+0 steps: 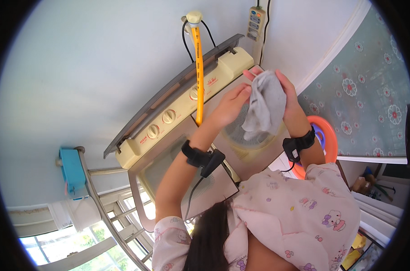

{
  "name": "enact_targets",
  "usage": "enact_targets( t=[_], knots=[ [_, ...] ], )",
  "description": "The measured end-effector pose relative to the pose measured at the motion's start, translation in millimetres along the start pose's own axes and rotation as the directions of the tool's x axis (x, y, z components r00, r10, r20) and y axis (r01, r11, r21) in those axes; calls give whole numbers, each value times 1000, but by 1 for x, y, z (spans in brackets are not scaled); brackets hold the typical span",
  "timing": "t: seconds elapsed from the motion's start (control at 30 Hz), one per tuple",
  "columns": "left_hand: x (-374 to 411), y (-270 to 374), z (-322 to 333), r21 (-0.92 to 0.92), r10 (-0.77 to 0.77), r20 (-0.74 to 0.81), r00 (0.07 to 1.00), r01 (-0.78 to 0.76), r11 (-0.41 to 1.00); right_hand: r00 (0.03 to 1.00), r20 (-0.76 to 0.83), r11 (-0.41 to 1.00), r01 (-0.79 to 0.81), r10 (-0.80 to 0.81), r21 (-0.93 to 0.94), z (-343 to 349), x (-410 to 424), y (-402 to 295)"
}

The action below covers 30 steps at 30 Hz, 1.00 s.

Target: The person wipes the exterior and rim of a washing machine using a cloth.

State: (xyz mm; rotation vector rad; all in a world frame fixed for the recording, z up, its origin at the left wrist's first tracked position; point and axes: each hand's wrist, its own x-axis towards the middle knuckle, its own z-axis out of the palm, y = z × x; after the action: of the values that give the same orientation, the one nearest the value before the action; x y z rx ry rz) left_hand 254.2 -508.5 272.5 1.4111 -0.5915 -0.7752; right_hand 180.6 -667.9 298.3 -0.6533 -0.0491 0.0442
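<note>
Both my hands hold a light grey cloth [266, 101], creased and hanging in loose folds, with a small dark mark on it. My left hand [233, 101] pinches its left edge between thumb and fingers. On the other side, my right hand [289, 93] grips the cloth, which hides part of that hand. Below them is a twin-tub washing machine [150, 142] with several dials on its cream panel. Through a translucent lid [222, 139] under the cloth, a round tub [239, 130] shows.
A yellow hose [199, 74] runs from a wall tap [194, 17] down to the machine. A power strip [256, 23] hangs on the wall. An orange basin [330, 142] stands beyond my right forearm. Metal rails [100, 196] and a blue container [72, 169] are at the left.
</note>
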Motion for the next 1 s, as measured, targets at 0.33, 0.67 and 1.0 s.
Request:
enact_targets(
  t=[0.33, 0.67, 1.0],
  knots=[
    [28, -105, -128, 280, 87, -694, 715, 157, 947, 953, -278, 899, -15, -119, -437, -112, 92, -25],
    [24, -62, -119, 586, 42, -663, 747, 483, 651, 894, 79, -44, 66, -442, -997, -203, 191, 0],
    [19, -71, -141, 964, 600, -235, 764, 263, 43, 854, 202, -358, 20, -480, -933, -153, 189, 14]
  ],
)
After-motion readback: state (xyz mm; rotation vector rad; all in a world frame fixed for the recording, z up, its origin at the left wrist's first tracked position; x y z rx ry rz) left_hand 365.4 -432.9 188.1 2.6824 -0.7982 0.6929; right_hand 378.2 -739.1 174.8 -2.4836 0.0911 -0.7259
